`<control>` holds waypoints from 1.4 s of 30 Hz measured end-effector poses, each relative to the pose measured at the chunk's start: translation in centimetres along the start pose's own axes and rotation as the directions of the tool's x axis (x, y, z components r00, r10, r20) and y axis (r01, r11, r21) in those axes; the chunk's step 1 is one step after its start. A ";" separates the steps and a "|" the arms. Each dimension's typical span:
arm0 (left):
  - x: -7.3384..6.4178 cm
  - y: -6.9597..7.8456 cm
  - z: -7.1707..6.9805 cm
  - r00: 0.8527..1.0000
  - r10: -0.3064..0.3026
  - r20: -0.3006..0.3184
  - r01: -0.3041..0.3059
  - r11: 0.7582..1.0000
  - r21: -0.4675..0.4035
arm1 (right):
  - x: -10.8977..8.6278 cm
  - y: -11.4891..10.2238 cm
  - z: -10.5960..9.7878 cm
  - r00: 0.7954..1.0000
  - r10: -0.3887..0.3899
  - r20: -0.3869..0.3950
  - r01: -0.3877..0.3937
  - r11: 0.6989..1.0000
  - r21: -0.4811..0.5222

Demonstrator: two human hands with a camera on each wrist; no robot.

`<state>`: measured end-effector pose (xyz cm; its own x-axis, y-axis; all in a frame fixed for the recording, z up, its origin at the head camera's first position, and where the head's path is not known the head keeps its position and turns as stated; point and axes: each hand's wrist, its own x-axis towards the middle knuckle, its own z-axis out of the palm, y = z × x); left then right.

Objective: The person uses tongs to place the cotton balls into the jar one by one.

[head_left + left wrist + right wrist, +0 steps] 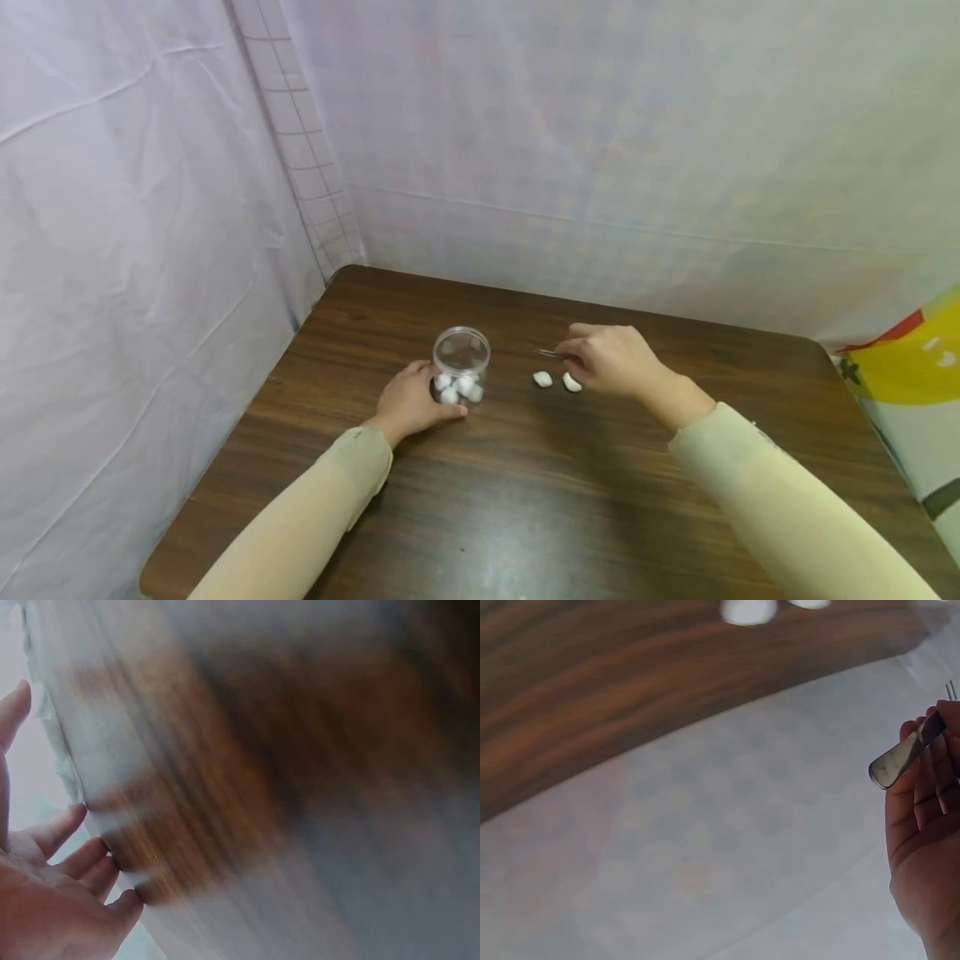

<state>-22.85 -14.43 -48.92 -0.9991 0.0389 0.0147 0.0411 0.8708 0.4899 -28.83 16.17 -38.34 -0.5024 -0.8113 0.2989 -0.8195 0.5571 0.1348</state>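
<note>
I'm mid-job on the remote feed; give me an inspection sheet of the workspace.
Surface: dark wood-grain tabletop, glare at the near side.
Job's things: clear jar holding several white cotton balls; two loose white pieces on the tabletop to its right; metal tweezers.
Clutter: a tiny dark speck toward the near edge; nothing else seen.
Grippers: left hand around the jar's left side, thumb in front; right hand holds the tweezers above the loose pieces, tips pointing left.
Cables: nothing seen.
Surroundings: pale fabric behind and left; yellow print at right.
</note>
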 end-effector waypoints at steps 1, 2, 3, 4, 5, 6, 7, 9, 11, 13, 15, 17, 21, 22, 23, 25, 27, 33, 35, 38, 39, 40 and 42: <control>0.0 0.0 0.0 1.000 -0.002 0.001 0.002 1.000 0.001 | -0.7 0.3 0.3 1.000 0.018 0.011 -0.018 1.000 0.004; 0.0 0.0 0.0 1.000 0.000 0.000 0.000 1.000 0.000 | -1.3 0.7 0.6 0.999 0.035 0.023 -0.035 0.999 0.006; 0.0 0.0 0.0 1.000 -0.001 0.000 0.001 1.000 0.002 | -2.0 1.0 0.9 0.998 0.052 0.035 -0.053 0.999 0.011; 0.0 0.0 0.0 1.000 0.001 -0.003 -0.001 1.000 0.001 | -2.7 1.3 1.3 0.997 0.068 0.046 -0.069 0.998 0.016; 0.1 -0.1 0.0 1.000 0.001 -0.004 -0.001 1.000 0.003 | -3.3 1.7 1.7 0.995 0.083 0.056 -0.084 0.996 0.017; 0.1 -0.1 0.0 1.000 0.001 -0.004 -0.001 1.000 0.003 | -3.9 2.0 2.0 0.993 0.098 0.066 -0.099 0.995 0.011; 0.2 -0.1 0.0 1.000 0.001 -0.005 -0.001 1.000 0.006 | -4.4 2.3 2.3 0.991 0.111 0.076 -0.111 0.994 0.006; 0.3 -0.2 0.1 1.000 0.001 -0.007 -0.001 1.000 0.013 | -5.3 2.7 3.0 0.987 0.133 0.095 -0.133 0.991 0.000; 0.3 -0.3 0.2 1.000 0.002 -0.007 -0.002 1.000 0.018 | -6.1 3.1 3.4 0.982 0.151 0.112 -0.151 0.988 -0.010; 0.4 -0.4 0.2 1.000 0.005 -0.009 -0.005 1.000 0.021 | -6.6 3.4 3.8 0.978 0.163 0.126 -0.163 0.987 -0.017; 0.4 -0.4 0.3 1.000 0.009 -0.014 -0.008 1.000 0.019 | -6.9 3.6 4.0 0.977 0.170 0.129 -0.169 0.985 -0.018; 0.4 -0.4 0.3 1.000 0.012 -0.023 -0.012 1.000 0.015 | -7.2 3.8 4.2 0.977 0.176 0.119 -0.174 0.984 -0.026; 0.0 -0.5 0.5 1.000 0.014 -0.028 -0.014 1.000 0.015 | -7.6 3.8 4.6 0.980 0.173 0.100 -0.171 0.985 -0.022; -0.1 -0.5 0.6 1.000 0.013 -0.027 -0.013 1.000 0.014 | -7.8 3.8 4.7 0.980 0.173 0.101 -0.172 0.985 -0.021; -0.2 -0.5 0.7 1.000 0.011 -0.024 -0.011 1.000 0.014 | -7.9 3.8 4.9 0.979 0.176 0.103 -0.175 0.984 -0.019; -0.4 -0.5 0.8 1.000 0.008 -0.020 -0.008 1.000 0.012 | -8.0 3.7 5.1 0.977 0.182 0.113 -0.181 0.983 -0.014; -0.4 -0.5 0.8 1.000 0.011 -0.024 -0.011 1.000 0.010 | -8.0 3.8 5.2 0.975 0.192 0.116 -0.191 0.981 -0.017; 0.0 -0.3 0.5 0.999 0.018 -0.034 -0.018 1.000 0.009 | -7.3 4.1 5.2 0.975 0.186 0.123 -0.185 0.982 -0.023; 0.0 -0.3 0.5 0.999 0.017 -0.034 -0.017 1.000 0.006 | -7.1 4.1 5.3 0.974 0.182 0.133 -0.181 0.983 -0.022; 0.0 -0.3 0.4 0.999 0.015 -0.030 -0.015 1.000 0.007 | -7.0 4.1 5.5 0.973 0.178 0.148 -0.176 0.984 -0.025; 0.0 -0.3 0.4 0.999 0.015 -0.030 -0.015 1.000 0.005 | -7.0 4.1 5.7 0.972 0.177 0.152 -0.175 0.984 -0.028; 0.0 -0.2 0.4 0.999 0.015 -0.029 -0.015 1.000 0.004 | -7.0 4.1 5.7 0.972 0.176 0.155 -0.174 0.984 -0.027; 0.0 -0.2 0.3 1.000 0.012 -0.028 -0.011 1.000 0.007 | -6.9 4.1 5.9 0.972 0.174 0.159 -0.171 0.985 -0.031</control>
<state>-22.82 -14.45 -49.25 -0.9984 0.0354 0.0446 0.0526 0.8736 0.4837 -30.36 23.04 -45.45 -0.6747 -0.7198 0.1633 -0.7125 0.6929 0.1104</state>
